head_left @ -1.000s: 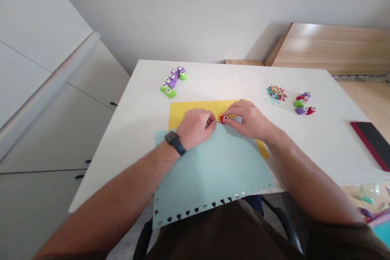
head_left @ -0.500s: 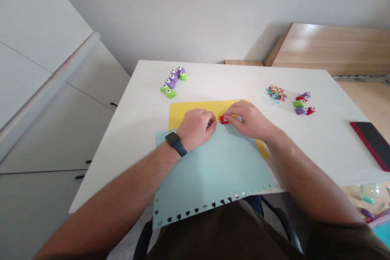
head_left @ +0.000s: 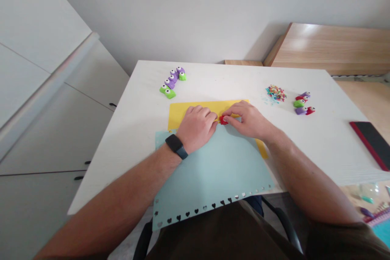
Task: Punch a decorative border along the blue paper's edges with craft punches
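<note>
A light blue paper sheet [head_left: 213,166] has heart and other shapes cut along its near and left edges. At its far edge sits a small red craft punch [head_left: 223,120] with a white top button. My right hand [head_left: 246,118] is closed on this punch, thumb on the button. Just left of it my left hand [head_left: 199,126] pinches the sheet's far edge; its fingertips are partly hidden. Beneath lies a yellow sheet [head_left: 179,114]. To the right is a pile of tiny multicoloured paper cutouts [head_left: 276,93].
Purple and green punches [head_left: 170,83] stand at the back left of the white table [head_left: 122,138]. A second group of punches [head_left: 301,103], purple, red and green, stands at the right. A dark, red-edged flat object [head_left: 371,142] lies at the right edge.
My left hand has shifted slightly right, its fingers now closer to the red punch and more curled. My right hand stays on the punch.
</note>
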`<state>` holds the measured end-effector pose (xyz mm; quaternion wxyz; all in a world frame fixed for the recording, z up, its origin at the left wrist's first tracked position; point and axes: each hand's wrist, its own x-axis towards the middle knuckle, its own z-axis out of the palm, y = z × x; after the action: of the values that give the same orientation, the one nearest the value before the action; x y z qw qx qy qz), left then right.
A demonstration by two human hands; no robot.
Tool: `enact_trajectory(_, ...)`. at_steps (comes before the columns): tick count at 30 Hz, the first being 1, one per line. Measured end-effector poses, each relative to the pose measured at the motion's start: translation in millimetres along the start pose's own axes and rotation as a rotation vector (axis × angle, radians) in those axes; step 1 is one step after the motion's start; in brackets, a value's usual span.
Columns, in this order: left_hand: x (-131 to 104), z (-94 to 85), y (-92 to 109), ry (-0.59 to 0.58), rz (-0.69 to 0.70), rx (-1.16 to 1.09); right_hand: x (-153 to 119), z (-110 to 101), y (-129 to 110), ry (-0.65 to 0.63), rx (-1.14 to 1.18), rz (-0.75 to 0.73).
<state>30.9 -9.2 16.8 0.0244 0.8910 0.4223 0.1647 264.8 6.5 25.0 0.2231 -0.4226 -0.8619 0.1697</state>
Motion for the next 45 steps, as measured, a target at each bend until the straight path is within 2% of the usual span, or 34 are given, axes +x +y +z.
enact_trajectory(7,-0.4,-1.0,0.0,0.047,0.010,-0.128,-0.9,-0.6,0.6,-0.006,-0.017,0.017)
enact_trajectory(15,-0.2,2.6,-1.9,0.000,0.097,-0.176,-0.7,-1.2,1.1,-0.019,-0.052,0.028)
enact_trajectory(45,0.4,16.0,-8.5,0.005,-0.037,-0.188,-1.1,-3.7,-0.7,-0.017,-0.022,0.018)
